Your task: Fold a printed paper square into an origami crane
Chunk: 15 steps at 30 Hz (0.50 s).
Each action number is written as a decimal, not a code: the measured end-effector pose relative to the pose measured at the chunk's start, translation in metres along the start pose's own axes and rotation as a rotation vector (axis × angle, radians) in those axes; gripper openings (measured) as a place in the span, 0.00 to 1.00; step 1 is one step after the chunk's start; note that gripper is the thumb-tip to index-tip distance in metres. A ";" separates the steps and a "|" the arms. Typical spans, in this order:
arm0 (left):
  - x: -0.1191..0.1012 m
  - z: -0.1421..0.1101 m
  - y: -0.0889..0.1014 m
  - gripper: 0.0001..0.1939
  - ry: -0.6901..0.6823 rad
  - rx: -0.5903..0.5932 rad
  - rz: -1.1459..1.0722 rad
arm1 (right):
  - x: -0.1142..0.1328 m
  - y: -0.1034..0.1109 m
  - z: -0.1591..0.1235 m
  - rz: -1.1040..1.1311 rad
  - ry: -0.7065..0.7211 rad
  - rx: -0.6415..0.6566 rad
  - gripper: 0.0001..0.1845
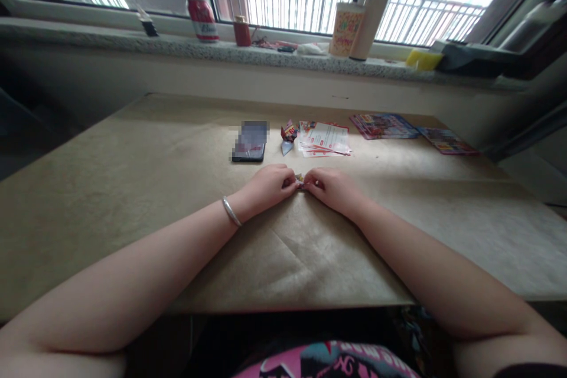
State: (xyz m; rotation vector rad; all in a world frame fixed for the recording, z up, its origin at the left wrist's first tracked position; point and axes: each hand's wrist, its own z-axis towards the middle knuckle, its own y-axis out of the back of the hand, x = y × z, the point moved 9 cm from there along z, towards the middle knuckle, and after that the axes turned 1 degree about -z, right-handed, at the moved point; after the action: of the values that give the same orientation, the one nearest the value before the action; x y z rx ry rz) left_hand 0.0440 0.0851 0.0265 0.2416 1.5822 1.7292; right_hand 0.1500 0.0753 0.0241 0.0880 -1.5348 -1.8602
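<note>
Head view: the left hand (266,188), with a silver bangle (231,211) on its wrist, and the right hand (332,190) rest close together near the middle of the table (133,201), which is covered in creased brown paper. The fingers (290,184) of both hands curl inward and nearly meet, pinching a small folded piece of printed paper (300,179) between their tips. Most of that piece is hidden by the fingers, so only a colourful sliver shows.

Just beyond the hands lie a phone (250,152), partly blurred, and a folded paper shape (289,134) in red and pale blue. Beside that shape is a loose stack of printed red-and-white sheets (325,139). Farther right are two glossy booklets (383,126), (447,140), lying apart from each other near the far edge of the table.

Beyond the table runs a speckled stone windowsill (221,50). On it stand a red-and-white can (202,19), a small red bottle (241,31) and a printed cylindrical container (346,29), with a yellow sponge (423,59) farther right. Through the window, a metal balcony railing (301,0) crosses the bright view.
</note>
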 end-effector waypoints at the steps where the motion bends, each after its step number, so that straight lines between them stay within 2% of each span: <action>1: 0.000 0.000 0.000 0.12 -0.005 -0.008 0.007 | 0.004 0.001 -0.001 -0.036 0.046 0.003 0.06; 5: 0.000 0.000 0.000 0.12 -0.033 -0.041 0.025 | 0.016 0.001 -0.003 -0.159 0.166 0.018 0.09; 10: 0.002 -0.002 0.001 0.08 -0.065 -0.078 -0.018 | 0.012 0.000 -0.002 -0.115 0.133 0.024 0.09; 15: -0.007 -0.008 0.002 0.08 -0.229 -0.084 -0.004 | 0.007 -0.001 -0.001 -0.084 0.093 0.030 0.08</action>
State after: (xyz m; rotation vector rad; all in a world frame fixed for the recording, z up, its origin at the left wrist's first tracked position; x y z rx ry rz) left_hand 0.0433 0.0751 0.0286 0.3798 1.3412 1.6949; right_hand 0.1445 0.0708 0.0252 0.2521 -1.5160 -1.8713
